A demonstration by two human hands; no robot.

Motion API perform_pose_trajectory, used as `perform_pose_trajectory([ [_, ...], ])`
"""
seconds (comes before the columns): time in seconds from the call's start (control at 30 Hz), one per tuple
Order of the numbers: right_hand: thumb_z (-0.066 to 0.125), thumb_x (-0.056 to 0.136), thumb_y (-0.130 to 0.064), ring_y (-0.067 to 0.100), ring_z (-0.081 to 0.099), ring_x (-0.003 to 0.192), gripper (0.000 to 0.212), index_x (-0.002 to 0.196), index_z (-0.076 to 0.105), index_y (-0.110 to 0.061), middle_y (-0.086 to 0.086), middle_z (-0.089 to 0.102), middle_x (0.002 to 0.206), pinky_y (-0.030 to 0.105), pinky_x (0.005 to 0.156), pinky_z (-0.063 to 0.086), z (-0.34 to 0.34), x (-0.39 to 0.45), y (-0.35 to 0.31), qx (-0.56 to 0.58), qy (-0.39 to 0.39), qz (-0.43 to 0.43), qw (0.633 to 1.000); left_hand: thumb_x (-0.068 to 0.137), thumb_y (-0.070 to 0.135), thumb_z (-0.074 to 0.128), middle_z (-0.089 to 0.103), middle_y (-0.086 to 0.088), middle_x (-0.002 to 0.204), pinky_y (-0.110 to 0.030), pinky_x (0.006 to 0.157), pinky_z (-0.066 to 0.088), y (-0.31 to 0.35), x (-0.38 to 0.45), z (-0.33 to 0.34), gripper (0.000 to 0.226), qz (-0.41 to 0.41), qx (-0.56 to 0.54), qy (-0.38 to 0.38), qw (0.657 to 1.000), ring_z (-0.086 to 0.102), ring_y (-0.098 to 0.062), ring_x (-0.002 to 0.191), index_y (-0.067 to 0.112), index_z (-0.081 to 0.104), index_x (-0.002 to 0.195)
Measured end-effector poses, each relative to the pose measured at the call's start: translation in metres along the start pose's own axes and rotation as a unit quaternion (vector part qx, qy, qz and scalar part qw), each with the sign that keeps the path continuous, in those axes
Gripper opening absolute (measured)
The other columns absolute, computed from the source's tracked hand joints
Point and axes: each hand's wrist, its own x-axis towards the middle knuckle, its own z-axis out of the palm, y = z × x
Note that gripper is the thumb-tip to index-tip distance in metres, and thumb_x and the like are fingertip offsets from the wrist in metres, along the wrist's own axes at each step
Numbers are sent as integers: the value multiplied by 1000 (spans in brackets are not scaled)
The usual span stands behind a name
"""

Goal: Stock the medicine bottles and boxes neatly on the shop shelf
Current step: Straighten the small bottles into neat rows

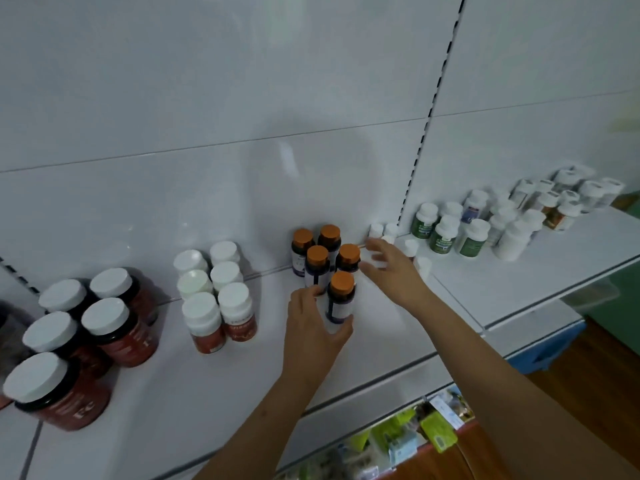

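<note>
Five large dark red jars with white lids (104,327) are standing at the far left of the white shelf (381,344), and just beside them six smaller white-capped bottles (216,289), red-labelled at the front, are sitting in two rows. Near the middle, the left hand (313,332) is gripping the front orange-capped bottle (340,297), fingers curled round its lower body as it is standing upright on the shelf. Four more orange-capped bottles (323,251) are standing in two pairs just behind it, by the back panel. The right hand (391,268) is reaching in beside them with fingers spread and relaxed, its fingertips close to the rear right bottle; motion blur is hiding whether they touch. Farther right, white bottles with green labels (450,230) are clustering on the next shelf section.
</note>
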Motion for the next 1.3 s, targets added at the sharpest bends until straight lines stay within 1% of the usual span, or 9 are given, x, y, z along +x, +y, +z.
perform_pose_trajectory([
  [0.13,71,89,-27,11,54,113,62,143,43,-16,-2,55,132,30,98,47,5,27,15,-6,-109,-12,994,72,40,76,59,10,111,-30,87,50,-5,21,23,55,-34,46,-23,998,58,-10,103,28,53,120],
  [0.23,69,77,-49,14,65,96,42,110,60,-25,-5,68,105,42,88,53,15,47,21,-48,-136,-55,988,76,34,76,60,12,100,-25,78,49,-7,23,32,39,-54,23,-4,998,58,-5,92,34,55,109],
  [0.3,70,82,-42,12,66,92,30,102,62,-21,-4,70,98,36,82,54,21,55,26,-35,-138,-92,986,77,37,76,56,13,99,-18,79,44,-7,20,34,37,-39,42,45,997,53,-2,92,31,57,109],
  [0.43,69,89,-27,4,54,122,51,136,47,-27,-10,59,132,26,100,43,33,66,42,27,-167,-154,973,76,57,70,58,0,107,-28,84,44,-18,18,44,56,-52,174,118,976,53,-17,99,16,56,111],
  [0.53,66,93,-28,-3,41,134,71,151,26,-30,-18,44,147,22,111,34,39,73,47,53,-201,-152,966,77,73,54,50,-9,139,-43,101,42,-25,23,53,92,-111,261,79,956,47,-28,128,9,41,141],
  [0.7,65,92,-39,-1,42,135,72,150,23,-38,-21,43,147,34,113,38,42,83,50,75,-236,-164,955,71,82,49,35,7,155,-50,113,30,-36,48,43,100,-136,241,21,961,29,-17,145,29,22,152],
  [0.8,61,89,-55,5,44,135,73,150,25,-39,-15,45,147,42,110,42,44,87,53,72,-235,-173,954,67,79,59,38,16,150,-53,117,21,-40,61,35,98,-128,203,-8,971,31,-10,142,37,24,149],
  [0.93,58,87,-57,3,40,137,78,152,20,-35,-13,41,150,37,113,39,47,84,57,83,-227,-181,953,66,73,68,40,22,145,-50,118,17,-36,65,31,96,-112,175,-20,978,34,-6,139,41,25,146],
  [1.3,62,90,-48,9,36,141,84,156,12,-32,-7,31,158,34,115,35,68,78,49,85,-227,-181,953,64,68,74,58,22,116,-45,104,40,-39,62,11,70,-128,150,-29,980,54,-2,112,40,46,121],
])
